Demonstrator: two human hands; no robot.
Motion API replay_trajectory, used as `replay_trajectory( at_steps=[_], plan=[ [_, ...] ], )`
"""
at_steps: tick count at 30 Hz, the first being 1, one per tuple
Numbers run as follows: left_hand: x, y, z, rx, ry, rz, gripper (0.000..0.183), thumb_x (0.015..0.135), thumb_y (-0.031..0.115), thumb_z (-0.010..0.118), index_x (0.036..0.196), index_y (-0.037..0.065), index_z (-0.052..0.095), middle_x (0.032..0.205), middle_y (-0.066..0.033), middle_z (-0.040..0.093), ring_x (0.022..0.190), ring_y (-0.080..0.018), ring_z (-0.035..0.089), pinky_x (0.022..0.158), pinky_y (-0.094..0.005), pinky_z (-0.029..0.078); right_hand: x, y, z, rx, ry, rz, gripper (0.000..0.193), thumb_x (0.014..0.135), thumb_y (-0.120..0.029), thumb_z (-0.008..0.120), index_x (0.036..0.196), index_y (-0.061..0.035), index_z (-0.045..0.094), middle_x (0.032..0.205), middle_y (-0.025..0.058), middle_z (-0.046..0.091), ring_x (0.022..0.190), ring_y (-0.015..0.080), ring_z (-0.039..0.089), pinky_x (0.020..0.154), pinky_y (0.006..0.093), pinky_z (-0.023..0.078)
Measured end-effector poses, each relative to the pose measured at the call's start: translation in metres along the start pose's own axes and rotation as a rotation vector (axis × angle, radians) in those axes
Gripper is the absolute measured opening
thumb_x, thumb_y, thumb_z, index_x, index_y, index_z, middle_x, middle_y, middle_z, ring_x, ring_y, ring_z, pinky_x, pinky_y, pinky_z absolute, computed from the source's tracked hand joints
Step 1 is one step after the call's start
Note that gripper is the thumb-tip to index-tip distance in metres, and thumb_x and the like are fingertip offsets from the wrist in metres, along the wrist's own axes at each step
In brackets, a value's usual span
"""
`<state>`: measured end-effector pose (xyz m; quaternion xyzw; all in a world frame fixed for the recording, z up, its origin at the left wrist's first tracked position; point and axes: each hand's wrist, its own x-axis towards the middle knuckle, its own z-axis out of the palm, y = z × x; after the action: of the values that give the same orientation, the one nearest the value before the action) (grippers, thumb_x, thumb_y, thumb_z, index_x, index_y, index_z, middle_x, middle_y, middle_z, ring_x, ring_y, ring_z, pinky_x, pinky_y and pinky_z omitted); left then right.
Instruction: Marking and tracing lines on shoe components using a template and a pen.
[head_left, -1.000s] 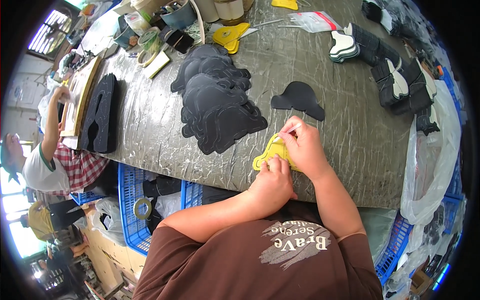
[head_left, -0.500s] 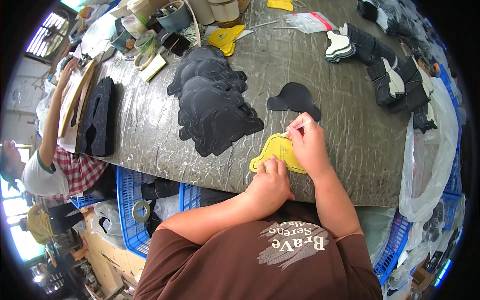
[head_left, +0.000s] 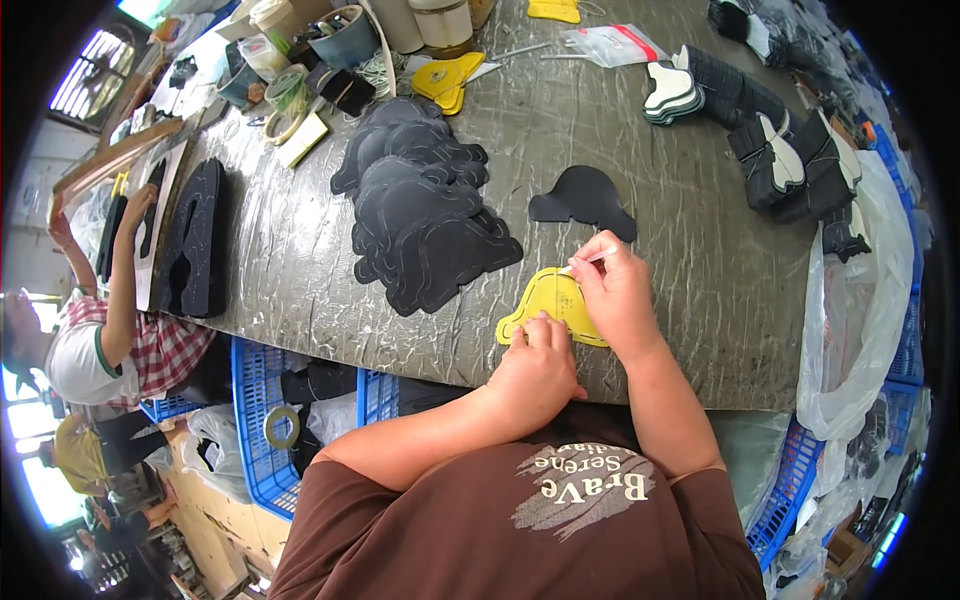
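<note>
A yellow template (head_left: 553,290) with slots along its curved edge lies flat near the table's front edge; dark material shows through the slots. My left hand (head_left: 536,368) rests on its lower part, fingers stretched out and pressing it down. In my right hand (head_left: 612,290) a thin white marking pen (head_left: 603,255) is pinched, its tip at the template's upper edge. Just beyond lies a single black cut piece (head_left: 585,196) with a rounded top. Left of the template, a fanned pile of black pieces (head_left: 425,215) bears light outlines.
Bundled black and white pieces (head_left: 770,160) sit at the right beside a plastic bag (head_left: 865,320). Pots (head_left: 345,40) and tape rolls crowd the far left. A co-worker (head_left: 120,340) handles a board at the left. Blue crates (head_left: 262,440) stand below the table edge.
The pen tip has shifted slightly along the template's upper edge, and the pen leans differently. My left hand stays put. The co-worker's arms have moved, and the board there is now raised.
</note>
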<state>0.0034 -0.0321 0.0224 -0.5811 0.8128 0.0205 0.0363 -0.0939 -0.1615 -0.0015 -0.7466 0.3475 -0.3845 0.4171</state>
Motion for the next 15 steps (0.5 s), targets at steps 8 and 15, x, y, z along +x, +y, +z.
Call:
replay_trajectory(
  at_steps=[8,15],
  plan=[
    [-0.0004,-0.0005,0.0004,-0.003,-0.019,-0.003,0.084,0.077,0.059,0.061,0.117,-0.015,0.057,0.113,-0.0308,0.058,0.099,-0.0353,0.057,0.083,-0.0386,0.053,0.0011,-0.0034,0.0013,-0.054,-0.009,-0.035,0.015,0.085,0.002,0.064,0.086,-0.0006,0.049,0.075,0.0134,0.061,0.066,0.029,0.061,0.059,0.0352,0.048],
    [0.0002,0.0001,-0.0012,-0.006,-0.02,0.005,0.084,0.078,0.059,0.06,0.117,-0.016,0.057,0.113,-0.0316,0.058,0.099,-0.036,0.057,0.084,-0.0392,0.053,-0.0066,0.0043,-0.0026,-0.026,0.047,-0.018,0.014,0.085,0.002,0.064,0.085,-0.0009,0.051,0.074,0.0125,0.06,0.064,0.0277,0.06,0.059,0.035,0.048]
  ],
)
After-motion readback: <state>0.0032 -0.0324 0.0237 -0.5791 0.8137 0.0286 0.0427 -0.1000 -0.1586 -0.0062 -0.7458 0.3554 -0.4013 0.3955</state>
